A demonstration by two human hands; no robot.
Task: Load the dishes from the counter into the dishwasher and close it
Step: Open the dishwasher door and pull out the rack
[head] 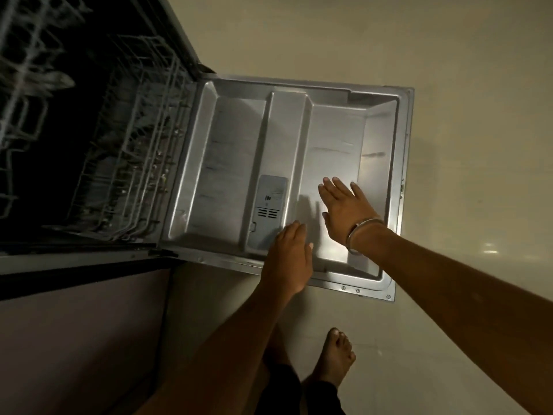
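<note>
The dishwasher door [236,139] lies folded down flat, its steel inner face up, with a grey detergent dispenser [267,211] near its front. Inside the dark tub the lower wire rack [131,163] is pushed in; an upper rack [27,55] shows blurred at the top left. My left hand [288,256] hovers over the door's near edge, fingers relaxed and holding nothing. My right hand [344,208], with a metal bangle at the wrist, is spread flat above the door's right panel. No dishes are plainly visible in the racks.
The pale tiled floor [449,55] surrounds the open door. A cabinet front [74,339] stands to the left below the dishwasher. My bare foot [335,354] is on the floor just in front of the door's near edge.
</note>
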